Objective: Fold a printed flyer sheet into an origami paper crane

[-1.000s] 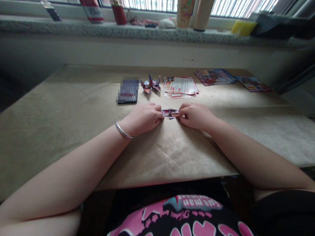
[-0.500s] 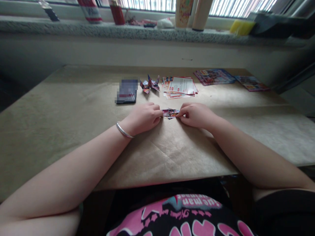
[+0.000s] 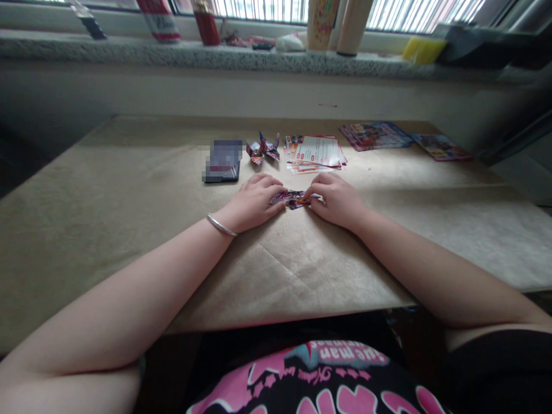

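A small folded piece of printed paper [image 3: 292, 199], red and blue, lies flat on the brown paper-covered table [image 3: 129, 190]. My left hand [image 3: 254, 201] presses on its left end with the fingers laid over it. From the right, my right hand [image 3: 336, 198] pinches its other end. A silver bangle [image 3: 221, 226] sits on my left wrist. Behind the hands stands a finished folded paper crane [image 3: 264, 148] of the same printed paper.
A dark phone [image 3: 222, 161] lies left of the crane. A stack of printed leaflets [image 3: 315, 153] and two more leaflets [image 3: 374, 134] lie at the back right. Bottles, cups and a yellow object line the window sill [image 3: 215, 54].
My left hand has flattened its fingers over the folded paper and both hands have shifted slightly away from me. The paper shows more of its left end now.
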`<move>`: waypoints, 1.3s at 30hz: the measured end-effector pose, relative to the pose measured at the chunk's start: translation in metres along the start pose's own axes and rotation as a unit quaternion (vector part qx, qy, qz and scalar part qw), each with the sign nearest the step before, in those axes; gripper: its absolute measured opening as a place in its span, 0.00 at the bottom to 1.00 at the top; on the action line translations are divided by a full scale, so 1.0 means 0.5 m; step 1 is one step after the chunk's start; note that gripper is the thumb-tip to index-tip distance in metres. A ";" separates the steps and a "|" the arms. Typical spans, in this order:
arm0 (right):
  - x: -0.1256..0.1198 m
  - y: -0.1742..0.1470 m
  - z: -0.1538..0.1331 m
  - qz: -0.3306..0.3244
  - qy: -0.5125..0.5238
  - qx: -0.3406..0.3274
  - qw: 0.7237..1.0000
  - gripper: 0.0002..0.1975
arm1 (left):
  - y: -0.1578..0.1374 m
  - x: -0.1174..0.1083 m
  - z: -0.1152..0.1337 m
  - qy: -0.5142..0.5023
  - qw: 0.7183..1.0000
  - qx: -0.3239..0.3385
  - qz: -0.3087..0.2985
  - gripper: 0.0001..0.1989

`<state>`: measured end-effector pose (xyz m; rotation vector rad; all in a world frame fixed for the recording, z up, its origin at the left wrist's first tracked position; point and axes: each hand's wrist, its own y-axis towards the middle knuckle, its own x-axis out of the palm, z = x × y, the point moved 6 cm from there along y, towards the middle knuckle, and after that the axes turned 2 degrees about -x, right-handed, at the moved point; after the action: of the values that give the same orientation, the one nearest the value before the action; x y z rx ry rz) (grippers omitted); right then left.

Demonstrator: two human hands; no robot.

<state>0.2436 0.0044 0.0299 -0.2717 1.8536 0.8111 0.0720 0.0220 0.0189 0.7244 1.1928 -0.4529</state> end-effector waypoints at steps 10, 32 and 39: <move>0.017 0.009 0.004 -0.034 0.128 0.077 0.988 0.13 | -0.006 -0.015 0.020 -0.053 0.993 0.075 0.069 0.13; 0.000 0.001 -0.051 0.022 0.076 -0.010 0.997 0.04 | -0.007 -0.033 0.057 0.089 0.986 0.105 0.096 0.07; 0.023 0.004 -0.063 -0.067 -0.077 -0.083 0.991 0.10 | 0.001 -0.013 0.055 0.124 0.986 0.106 0.030 0.07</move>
<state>0.2145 -0.0123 0.0277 -0.4220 1.6079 0.8705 0.0887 0.0021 0.0305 1.0205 1.3635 -0.4533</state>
